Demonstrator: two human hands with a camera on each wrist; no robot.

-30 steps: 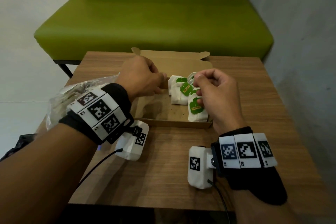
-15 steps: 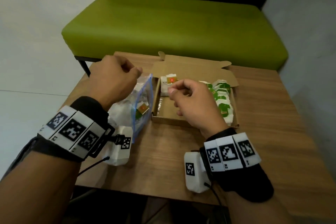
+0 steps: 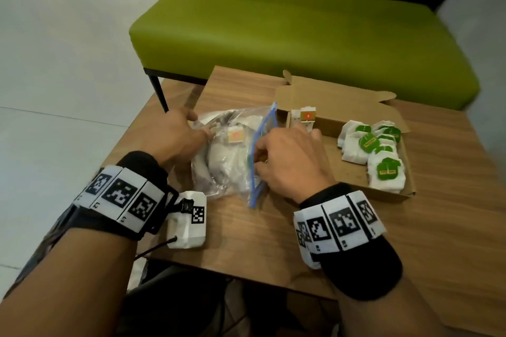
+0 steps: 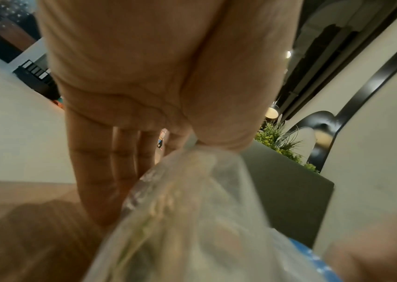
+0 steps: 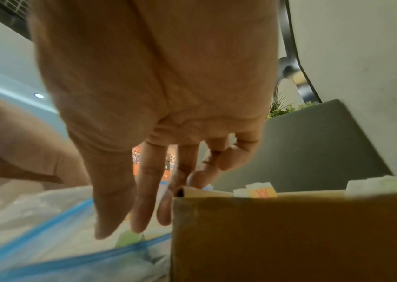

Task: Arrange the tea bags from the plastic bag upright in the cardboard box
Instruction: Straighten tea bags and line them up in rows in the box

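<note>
A clear plastic bag [image 3: 230, 161] with a blue zip rim [image 3: 264, 145] lies on the table, left of the cardboard box [image 3: 336, 169]. White tea bags fill it, one with an orange tag [image 3: 235, 135]. My left hand [image 3: 197, 126] pinches the bag's far end between thumb and forefinger [image 4: 192, 143]. My right hand [image 3: 260, 156] reaches with straight fingers [image 5: 132, 225] into the bag's mouth between the blue strips, holding nothing. In the box, several green-tagged tea bags [image 3: 367, 145] stand at the right and a red-tagged one [image 3: 306, 117] at the far left corner.
The small wooden table [image 3: 246, 230] ends close to the bag on the left, with pale floor [image 3: 54, 90] beyond. A green bench [image 3: 301, 35] stands behind the table. The box's lid flap [image 3: 336, 98] lies open at the back. The box's near wall [image 5: 289, 238] stands right beside my right fingers.
My right hand has left the box and moved left to the bag's mouth. My left hand shifted from the box's left wall to the bag and now pinches its far end.
</note>
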